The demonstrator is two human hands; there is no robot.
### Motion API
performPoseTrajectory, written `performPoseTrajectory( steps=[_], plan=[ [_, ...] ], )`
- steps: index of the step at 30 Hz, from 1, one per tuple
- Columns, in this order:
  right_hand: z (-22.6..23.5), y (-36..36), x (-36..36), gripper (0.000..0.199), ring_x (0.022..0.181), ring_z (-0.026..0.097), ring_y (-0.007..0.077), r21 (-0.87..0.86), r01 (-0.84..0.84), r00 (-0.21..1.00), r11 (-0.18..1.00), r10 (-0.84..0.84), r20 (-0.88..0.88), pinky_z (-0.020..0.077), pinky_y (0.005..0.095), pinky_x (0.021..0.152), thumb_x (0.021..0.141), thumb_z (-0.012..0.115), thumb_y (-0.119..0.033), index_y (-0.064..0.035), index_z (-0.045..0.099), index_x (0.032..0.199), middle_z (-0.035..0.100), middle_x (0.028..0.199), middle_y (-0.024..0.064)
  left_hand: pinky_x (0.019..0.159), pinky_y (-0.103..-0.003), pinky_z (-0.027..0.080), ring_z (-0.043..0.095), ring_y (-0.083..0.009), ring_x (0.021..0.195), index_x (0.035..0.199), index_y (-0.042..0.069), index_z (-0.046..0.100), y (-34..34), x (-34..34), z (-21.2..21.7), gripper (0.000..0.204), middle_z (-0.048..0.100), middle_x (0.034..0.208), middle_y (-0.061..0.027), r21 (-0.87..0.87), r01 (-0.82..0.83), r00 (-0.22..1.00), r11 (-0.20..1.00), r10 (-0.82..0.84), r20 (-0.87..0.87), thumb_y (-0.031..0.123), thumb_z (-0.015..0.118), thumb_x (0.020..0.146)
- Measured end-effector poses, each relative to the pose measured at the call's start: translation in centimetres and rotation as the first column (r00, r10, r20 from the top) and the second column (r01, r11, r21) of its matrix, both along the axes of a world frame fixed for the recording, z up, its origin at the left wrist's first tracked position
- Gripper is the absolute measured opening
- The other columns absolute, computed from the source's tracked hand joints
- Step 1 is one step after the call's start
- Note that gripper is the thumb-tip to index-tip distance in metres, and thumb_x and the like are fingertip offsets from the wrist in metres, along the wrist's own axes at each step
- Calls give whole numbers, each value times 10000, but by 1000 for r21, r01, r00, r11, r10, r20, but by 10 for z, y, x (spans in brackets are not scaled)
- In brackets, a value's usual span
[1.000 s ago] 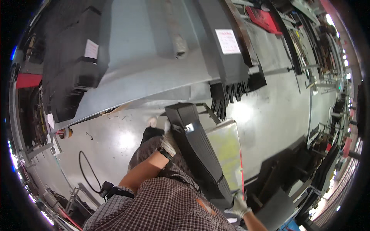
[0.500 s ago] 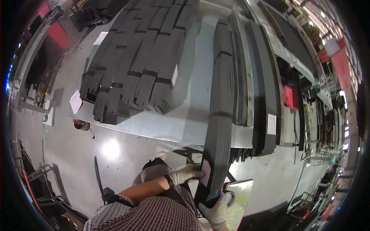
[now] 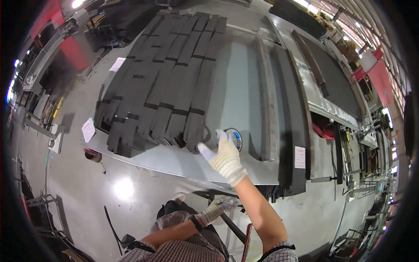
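Many banded black bundles (image 3: 174, 78) already lie on the counter (image 3: 231, 83), left of the right grip (image 3: 227, 162), which spreads wide beside a tape roll (image 3: 238, 140), while left grip's (image 3: 213, 211) hold and remaining work I cannot tell.

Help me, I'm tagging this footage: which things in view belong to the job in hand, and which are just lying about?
Likely part of the job:
tape roll, beside the right hand
banded bundles of dark strips
grey tabletop under them

Apparently just lying about:
long brownish bar on the tabletop
brown cylinder near its left corner
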State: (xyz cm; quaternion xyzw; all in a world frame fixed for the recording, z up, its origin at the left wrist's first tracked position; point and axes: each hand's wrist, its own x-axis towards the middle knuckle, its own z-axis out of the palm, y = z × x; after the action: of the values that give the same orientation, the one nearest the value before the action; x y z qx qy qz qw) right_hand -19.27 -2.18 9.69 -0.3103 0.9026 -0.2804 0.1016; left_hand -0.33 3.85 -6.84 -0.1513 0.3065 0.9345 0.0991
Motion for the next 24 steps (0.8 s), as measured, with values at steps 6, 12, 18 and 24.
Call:
performPoseTrajectory(
  steps=[6, 12, 18, 24],
  plan=[
    [-1, 194, -23, 636, 958, 634, 343, -198, 58, 933, 978, -124, -338, 524, 444, 888, 831, 813, -253, 38, 545, 1328, 639, 1126, 229, 1159, -411, 369, 479, -355, 1366, 1574, 12, 295, 45, -107, 23, 892, 494, 1467, -242, -876, -384, 922, 291, 65, -382, 78, 773, 824],
    [-15, 328, -108, 633, 1055, 612, 475, -194, 315, 787, 929, -370, -493, 513, 500, 911, 817, 792, -275, 36, 556, 1315, 626, 1158, 306, 1117, -435, 430, 515, -441, 1318, 1607, 18, 209, 36, -227, 45, 991, 495, 1461, -276, -974, -223, 974, 36, -41, -225, 82, 768, 790],
    [-39, 395, -189, 613, 965, 649, 466, -32, 559, 770, 828, -534, -349, 518, 516, 845, 847, 781, -340, 36, 567, 1281, 679, 1028, 265, 857, -481, 557, 659, -483, 997, 1616, 33, 180, 40, -275, 53, 1043, 660, 1197, -296, -993, -48, 999, -104, -21, -46, 136, 774, 764],
    [-56, 379, -263, 587, 911, 642, 346, -65, 493, 870, 867, -494, 10, 508, 417, 848, 835, 808, -397, 47, 638, 1179, 671, 997, 210, 824, -506, 556, 662, -486, 953, 1616, 20, 174, 42, -323, 47, 1014, 675, 1135, -293, -967, -220, 975, -129, -75, -211, 148, 728, 777]
  ],
)
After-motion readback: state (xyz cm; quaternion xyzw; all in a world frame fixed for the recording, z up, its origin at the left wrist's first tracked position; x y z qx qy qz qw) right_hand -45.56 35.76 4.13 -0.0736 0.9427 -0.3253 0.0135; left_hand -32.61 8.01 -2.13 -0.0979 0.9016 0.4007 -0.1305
